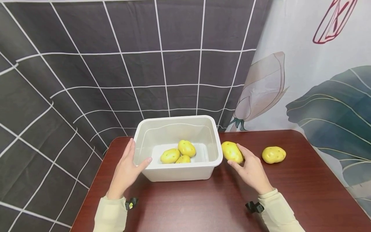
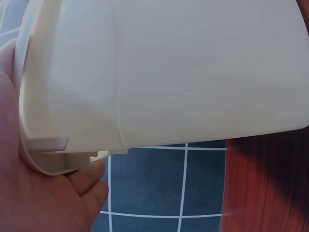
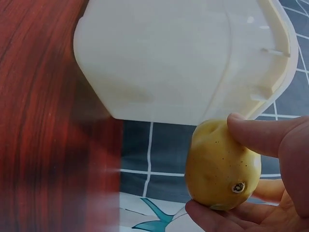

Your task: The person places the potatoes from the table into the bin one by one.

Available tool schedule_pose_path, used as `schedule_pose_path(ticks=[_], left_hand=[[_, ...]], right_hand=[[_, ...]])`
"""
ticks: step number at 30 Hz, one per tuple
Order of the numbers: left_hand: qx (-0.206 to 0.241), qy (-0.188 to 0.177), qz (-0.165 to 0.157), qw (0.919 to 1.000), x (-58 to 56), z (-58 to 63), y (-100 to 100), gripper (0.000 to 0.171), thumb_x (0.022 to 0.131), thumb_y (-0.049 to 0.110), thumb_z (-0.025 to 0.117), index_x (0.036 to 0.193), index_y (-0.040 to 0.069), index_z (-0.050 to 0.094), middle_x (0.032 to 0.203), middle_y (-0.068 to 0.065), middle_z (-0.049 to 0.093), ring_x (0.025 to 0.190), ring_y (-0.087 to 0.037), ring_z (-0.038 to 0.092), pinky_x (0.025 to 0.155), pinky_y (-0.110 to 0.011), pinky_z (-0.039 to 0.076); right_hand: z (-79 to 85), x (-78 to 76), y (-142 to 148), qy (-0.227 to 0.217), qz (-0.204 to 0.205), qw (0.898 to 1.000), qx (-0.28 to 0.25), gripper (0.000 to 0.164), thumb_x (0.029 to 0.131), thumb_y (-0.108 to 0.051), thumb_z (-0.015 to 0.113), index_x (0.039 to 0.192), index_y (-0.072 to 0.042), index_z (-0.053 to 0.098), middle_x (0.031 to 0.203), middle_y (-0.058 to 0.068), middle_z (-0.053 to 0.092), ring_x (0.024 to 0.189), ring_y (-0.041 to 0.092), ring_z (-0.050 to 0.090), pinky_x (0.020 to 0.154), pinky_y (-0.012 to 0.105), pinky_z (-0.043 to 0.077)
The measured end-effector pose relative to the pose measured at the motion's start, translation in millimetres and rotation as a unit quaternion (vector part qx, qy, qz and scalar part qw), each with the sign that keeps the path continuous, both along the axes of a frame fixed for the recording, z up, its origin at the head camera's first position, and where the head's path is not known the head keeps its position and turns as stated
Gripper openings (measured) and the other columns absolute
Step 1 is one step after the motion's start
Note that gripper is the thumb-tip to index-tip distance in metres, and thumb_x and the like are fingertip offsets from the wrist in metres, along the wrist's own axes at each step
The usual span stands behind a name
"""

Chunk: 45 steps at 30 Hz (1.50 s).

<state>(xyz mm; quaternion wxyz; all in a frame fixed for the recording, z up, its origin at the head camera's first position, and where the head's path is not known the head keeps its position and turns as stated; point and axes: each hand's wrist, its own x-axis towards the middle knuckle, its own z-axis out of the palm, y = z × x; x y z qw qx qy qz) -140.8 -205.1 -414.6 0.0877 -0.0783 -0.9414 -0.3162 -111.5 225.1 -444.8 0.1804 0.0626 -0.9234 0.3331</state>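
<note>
A white plastic bin (image 1: 179, 174) stands on the table with several yellow potatoes inside, among them a potato (image 1: 186, 148) toward the back. At the bin's left end my left hand (image 1: 124, 172) holds the rim, thumb over the inner side and fingers outside. The left wrist view shows fingertips (image 2: 94, 186) curled under the rim of the bin (image 2: 193, 72). My right hand (image 1: 251, 167) grips another potato (image 1: 232, 152) between thumb and fingers, just outside the bin's right wall. Up close, this potato (image 3: 222, 164) has a dark spot on its skin and is raised above the tabletop.
One more potato (image 1: 273, 155) lies on the reddish-brown table (image 1: 185, 206), right of my right hand. A dark curtain with white grid lines (image 1: 179, 67) hangs behind the bin. To the right hangs a pale curtain with leaf and flower prints (image 1: 327, 122).
</note>
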Motion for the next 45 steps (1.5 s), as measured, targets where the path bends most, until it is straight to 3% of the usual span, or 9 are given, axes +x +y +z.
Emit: schedule_pose_path(ticks=[8, 25, 45], left_hand=[[-0.001, -0.004, 0.002, 1.0000, 0.8, 1.9, 0.2, 0.102, 0.092, 0.058, 0.065, 0.158, -0.003, 0.018, 0.167, -0.014, 0.016, 0.149, -0.037, 0.024, 0.114, -0.059, 0.028], [0.002, 0.000, 0.002, 1.0000, 3.4, 3.4, 1.8, 0.101, 0.092, 0.057, 0.065, 0.158, -0.004, 0.019, 0.166, -0.015, 0.017, 0.149, -0.038, 0.025, 0.114, -0.059, 0.029], [0.001, -0.005, 0.003, 1.0000, 3.7, 3.2, 3.2, 0.101, 0.092, 0.057, 0.065, 0.158, -0.004, 0.018, 0.167, -0.014, 0.016, 0.149, -0.037, 0.024, 0.114, -0.058, 0.029]], right_hand=[[8.5, 0.7, -0.3, 0.038, -0.002, 0.999, 0.007, 0.070, 0.081, -0.015, 0.085, 0.138, 0.008, 0.054, 0.133, 0.027, 0.059, 0.118, 0.044, 0.059, 0.097, 0.058, 0.046], [20.8, 3.8, -1.2, 0.059, -0.009, 0.998, 0.006, 0.072, 0.080, -0.015, 0.086, 0.140, 0.005, 0.053, 0.135, 0.024, 0.060, 0.107, 0.036, 0.063, 0.085, 0.049, 0.049], [35.2, 6.0, -4.8, 0.075, -0.007, 0.997, 0.001, 0.074, 0.079, -0.014, 0.087, 0.142, 0.003, 0.052, 0.137, 0.022, 0.058, 0.118, 0.039, 0.058, 0.092, 0.056, 0.049]])
